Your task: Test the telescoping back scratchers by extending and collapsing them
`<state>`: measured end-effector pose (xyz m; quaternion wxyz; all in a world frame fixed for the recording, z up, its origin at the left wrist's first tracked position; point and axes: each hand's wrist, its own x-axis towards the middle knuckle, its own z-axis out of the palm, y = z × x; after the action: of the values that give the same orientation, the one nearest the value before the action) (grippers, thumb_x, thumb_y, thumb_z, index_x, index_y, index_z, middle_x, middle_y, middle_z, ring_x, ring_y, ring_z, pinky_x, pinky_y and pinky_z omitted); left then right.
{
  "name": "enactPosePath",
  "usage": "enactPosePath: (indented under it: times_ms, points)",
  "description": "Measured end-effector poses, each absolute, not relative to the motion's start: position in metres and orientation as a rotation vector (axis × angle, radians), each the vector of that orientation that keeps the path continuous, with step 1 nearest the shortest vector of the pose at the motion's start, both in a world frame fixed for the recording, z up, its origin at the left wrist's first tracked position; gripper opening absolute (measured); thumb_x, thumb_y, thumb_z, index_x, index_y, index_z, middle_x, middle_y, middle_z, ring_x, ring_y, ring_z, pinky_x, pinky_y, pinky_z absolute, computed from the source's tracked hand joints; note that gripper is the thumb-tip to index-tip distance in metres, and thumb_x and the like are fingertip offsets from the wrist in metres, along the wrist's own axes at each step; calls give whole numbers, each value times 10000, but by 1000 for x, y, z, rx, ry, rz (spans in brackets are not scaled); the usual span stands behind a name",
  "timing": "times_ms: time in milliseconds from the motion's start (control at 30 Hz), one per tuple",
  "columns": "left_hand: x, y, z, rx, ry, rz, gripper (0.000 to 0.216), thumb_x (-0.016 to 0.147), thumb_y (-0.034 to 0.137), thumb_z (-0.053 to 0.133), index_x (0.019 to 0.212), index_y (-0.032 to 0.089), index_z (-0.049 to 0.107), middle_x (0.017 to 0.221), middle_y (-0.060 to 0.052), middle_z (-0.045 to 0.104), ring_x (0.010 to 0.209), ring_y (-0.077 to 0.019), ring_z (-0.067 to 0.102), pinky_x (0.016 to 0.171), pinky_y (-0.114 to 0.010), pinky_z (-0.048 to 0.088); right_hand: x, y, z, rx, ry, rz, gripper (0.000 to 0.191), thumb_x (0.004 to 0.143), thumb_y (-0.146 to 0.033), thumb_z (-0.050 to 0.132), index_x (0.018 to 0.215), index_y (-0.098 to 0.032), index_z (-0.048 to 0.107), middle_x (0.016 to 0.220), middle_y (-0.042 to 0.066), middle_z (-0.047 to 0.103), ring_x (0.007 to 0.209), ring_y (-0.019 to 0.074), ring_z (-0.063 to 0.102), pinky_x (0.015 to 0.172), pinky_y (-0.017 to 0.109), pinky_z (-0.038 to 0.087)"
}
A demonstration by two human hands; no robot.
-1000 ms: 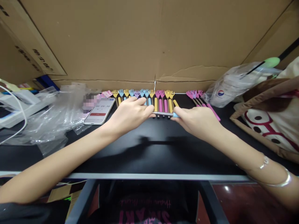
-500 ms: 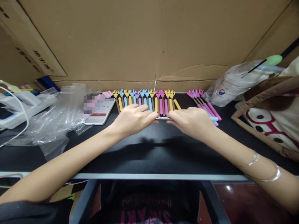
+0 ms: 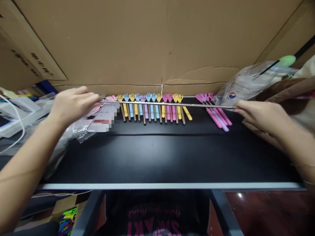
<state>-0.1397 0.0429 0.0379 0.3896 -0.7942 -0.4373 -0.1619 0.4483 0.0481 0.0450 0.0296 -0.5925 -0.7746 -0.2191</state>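
Observation:
A thin metal telescopic rod [image 3: 193, 105] is stretched level between my two hands, above the desk. My left hand [image 3: 73, 104] is closed round its left end, over the plastic bags and phone. Its right end is in the closed fingers of my right hand [image 3: 262, 119]. Both ends of the rod are hidden by my fingers. Behind it lies a row of back scratchers [image 3: 157, 113] with small claw heads in yellow, blue, purple and pink, metal tubes and coloured handles. Further right, near my right hand, a smaller bunch of pink and purple back scratchers [image 3: 216, 118] lies slanted.
A phone [image 3: 99, 123] lies left of the row, beside crumpled clear bags [image 3: 55, 154] and a white power strip [image 3: 14, 123]. A bagged cup [image 3: 246, 87] stands back right. Cardboard [image 3: 137, 42] walls the back; the black desk's pale edge [image 3: 157, 186] runs in front.
My hands have moved far apart, left hand leftward and right hand rightward, and the rod between them now shows at much greater length. It is also higher in view.

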Motion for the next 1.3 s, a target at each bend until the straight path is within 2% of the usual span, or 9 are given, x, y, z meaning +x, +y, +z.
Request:
enactPosePath:
  times_ms: [100,200,333,533,733,900,1000,1133,1300]
  points:
    - [-165,36,34,-2021,-1188,-378,294,973,326,377,723,239,504,644,4,550,731,-173,442,511,-286,229,474,53,40,-1994,-2267,-631,349,881,-532,529,696,-235,532,699,73,652,589,146,510,520,282,260]
    - [-174,32,30,-1989,-1232,-333,298,970,324,366,721,240,508,646,-2,557,740,-180,449,524,-283,247,486,56,31,-1823,-2299,-689,430,920,-585,383,728,-242,558,718,79,648,619,163,538,527,287,261]
    - [-169,29,31,-1950,-1303,-180,362,986,372,343,739,230,566,686,-10,608,745,-171,482,547,-263,281,486,56,20,-1756,-2335,-760,466,949,-534,240,808,-243,576,812,102,677,680,215,586,549,291,290]
    - [-166,31,28,-1932,-1417,-233,391,973,429,358,824,205,641,853,-45,666,767,-160,516,554,-233,283,483,55,20,-1968,-2345,-757,344,932,-470,337,947,-235,589,930,108,709,762,240,618,576,288,315]
    - [-145,35,22,-1986,-1287,-339,424,988,453,358,800,217,657,701,-19,642,666,-149,515,531,-232,270,449,41,30,-1918,-2404,-923,268,960,-389,379,832,-209,531,854,110,690,719,188,572,590,284,275]
    - [-82,31,21,-2089,-999,-384,421,1008,424,383,763,217,656,684,5,674,621,-130,562,522,-243,295,387,29,39,-1747,-2556,-929,325,975,-404,385,835,-195,591,833,91,705,685,168,575,547,273,195]
    - [-39,24,24,-2110,-941,-423,486,1025,407,323,709,206,633,592,-11,622,565,-140,551,502,-265,270,345,22,38,-1575,-2582,-932,360,989,-399,350,874,-187,617,777,65,704,622,147,562,526,253,179]
    - [8,16,26,-2185,-824,-480,448,1017,375,387,668,195,601,515,3,554,488,-132,492,490,-270,236,297,15,31,-1302,-2595,-967,409,992,-422,325,786,-186,588,592,29,618,497,127,497,490,261,112]
    - [37,14,24,-2225,-737,-583,394,1007,321,437,682,179,609,492,7,539,468,-133,481,489,-274,227,268,10,25,-1197,-2569,-975,414,1005,-397,294,783,-185,571,557,16,587,462,118,461,496,273,91]
